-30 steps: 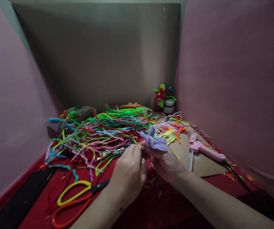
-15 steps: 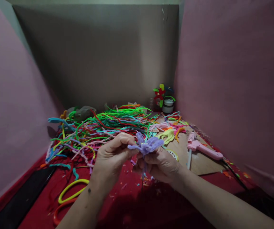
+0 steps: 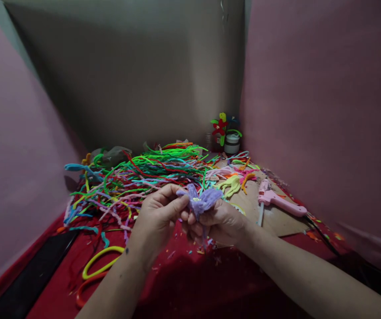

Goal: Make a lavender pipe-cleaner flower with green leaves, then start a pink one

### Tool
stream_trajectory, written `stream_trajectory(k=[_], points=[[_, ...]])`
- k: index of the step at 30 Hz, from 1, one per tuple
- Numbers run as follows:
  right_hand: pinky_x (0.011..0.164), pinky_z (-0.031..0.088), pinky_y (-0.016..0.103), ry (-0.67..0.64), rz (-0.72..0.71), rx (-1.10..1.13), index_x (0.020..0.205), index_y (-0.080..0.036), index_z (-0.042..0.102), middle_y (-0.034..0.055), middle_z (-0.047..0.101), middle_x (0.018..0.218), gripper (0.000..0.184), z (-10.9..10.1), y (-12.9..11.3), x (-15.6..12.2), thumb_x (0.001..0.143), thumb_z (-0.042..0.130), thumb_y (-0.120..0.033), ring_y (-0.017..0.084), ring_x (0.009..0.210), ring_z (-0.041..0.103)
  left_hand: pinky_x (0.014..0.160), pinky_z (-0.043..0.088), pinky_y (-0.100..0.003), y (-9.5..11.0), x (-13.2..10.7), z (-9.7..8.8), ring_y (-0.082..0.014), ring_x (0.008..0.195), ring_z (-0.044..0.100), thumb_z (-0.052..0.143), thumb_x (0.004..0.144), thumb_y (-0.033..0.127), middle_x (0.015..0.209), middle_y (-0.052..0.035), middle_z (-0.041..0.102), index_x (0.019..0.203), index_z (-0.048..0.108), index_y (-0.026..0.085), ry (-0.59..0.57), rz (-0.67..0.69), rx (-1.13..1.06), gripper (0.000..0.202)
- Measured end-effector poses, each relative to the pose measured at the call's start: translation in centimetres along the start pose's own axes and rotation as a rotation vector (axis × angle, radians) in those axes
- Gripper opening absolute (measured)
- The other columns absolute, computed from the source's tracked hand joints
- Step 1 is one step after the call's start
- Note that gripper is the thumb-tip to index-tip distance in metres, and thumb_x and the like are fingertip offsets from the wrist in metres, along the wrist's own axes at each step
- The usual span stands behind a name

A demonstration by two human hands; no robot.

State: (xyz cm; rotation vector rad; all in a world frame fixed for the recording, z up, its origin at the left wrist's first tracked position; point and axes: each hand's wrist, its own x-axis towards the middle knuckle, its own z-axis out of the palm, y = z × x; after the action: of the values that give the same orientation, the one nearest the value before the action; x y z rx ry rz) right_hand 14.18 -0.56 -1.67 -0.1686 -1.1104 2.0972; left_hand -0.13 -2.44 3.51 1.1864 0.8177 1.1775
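Between my two hands is a purple pipe cleaner flower (image 3: 207,199) with a pale yellow centre and a thin stem hanging below. My left hand (image 3: 162,212) pinches one of its petals at the left between thumb and forefinger. My right hand (image 3: 223,221) grips the flower's base and stem from the right, its fingers closed and partly hidden under the petals. Both hands are raised over the red cloth (image 3: 177,274), in front of a large pile of coloured pipe cleaners (image 3: 164,164).
To the right, a pink glue gun (image 3: 281,203) rests on a brown board (image 3: 285,226). Yellow and red scissor-like handles (image 3: 102,257) lie near my left forearm. At the back, pipe cleaner flowers (image 3: 219,127) stand by a white pot (image 3: 232,144). A black strip (image 3: 34,270) lies at left.
My left thumb and forefinger have closed on the flower's left petal. The flower has tilted and its petals are drawn closer together. The view has shifted slightly.
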Motion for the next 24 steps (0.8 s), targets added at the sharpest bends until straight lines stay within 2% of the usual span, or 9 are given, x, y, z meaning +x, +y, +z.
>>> stream_trajectory(k=[3,6,10,14,18,24], points=[[0.056,0.047,0.026,0.086,-0.073,0.005,0.074,-0.012,0.067,-0.0001,0.062,0.059,0.022,0.4,-0.1,0.3,0.064,0.076,-0.029,0.012,0.055,0.058,0.038,0.042,-0.021,-0.2,0.0,0.2,-0.0107,0.039,0.053,0.063,0.076,0.026,0.051,0.0033,0.058,0.081,0.053,0.018,0.084,0.125,0.143,0.014],[0.056,0.047,0.025,0.190,-0.148,0.023,0.074,-0.013,0.067,-0.0003,0.062,0.058,0.020,0.8,-0.2,0.6,0.063,0.076,-0.027,0.012,0.055,0.059,0.036,0.040,-0.021,-0.4,0.1,0.0,-0.0115,0.039,0.053,0.063,0.075,0.027,0.055,0.0028,0.060,0.084,0.053,0.019,0.086,0.106,0.136,0.016],[0.058,0.046,0.026,0.288,-0.188,0.017,0.076,-0.013,0.066,-0.0009,0.062,0.058,0.023,1.0,-0.3,0.8,0.061,0.077,-0.027,0.011,0.052,0.058,0.038,0.036,-0.017,-0.4,0.2,-0.2,-0.0073,0.042,0.051,0.069,0.069,0.024,0.058,0.0013,0.061,0.075,0.058,0.015,0.139,0.081,0.145,0.015],[0.056,0.046,0.025,0.333,-0.290,0.033,0.078,-0.015,0.061,-0.0014,0.062,0.058,0.026,0.9,-0.2,0.9,0.060,0.078,-0.023,0.011,0.052,0.057,0.038,0.031,-0.016,-0.3,0.0,0.5,-0.0052,0.042,0.046,0.072,0.063,0.021,0.057,0.0020,0.061,0.071,0.064,0.013,0.233,0.098,0.212,0.014],[0.052,0.046,0.023,0.396,-0.344,0.064,0.069,-0.016,0.056,-0.0022,0.063,0.057,0.024,0.9,0.0,0.9,0.058,0.077,-0.017,0.011,0.052,0.058,0.040,0.033,-0.017,-0.6,-0.2,1.4,-0.0070,0.044,0.048,0.074,0.061,0.025,0.053,0.0003,0.060,0.063,0.066,0.012,0.221,0.041,0.207,0.016],[0.051,0.047,0.024,0.362,-0.326,0.095,0.064,-0.016,0.055,-0.0005,0.064,0.056,0.020,0.9,0.1,0.8,0.059,0.075,-0.015,0.012,0.050,0.059,0.038,0.030,-0.016,-1.1,0.0,1.2,-0.0066,0.042,0.049,0.074,0.060,0.024,0.052,-0.0019,0.061,0.064,0.066,0.010,0.217,-0.013,0.121,0.017]])
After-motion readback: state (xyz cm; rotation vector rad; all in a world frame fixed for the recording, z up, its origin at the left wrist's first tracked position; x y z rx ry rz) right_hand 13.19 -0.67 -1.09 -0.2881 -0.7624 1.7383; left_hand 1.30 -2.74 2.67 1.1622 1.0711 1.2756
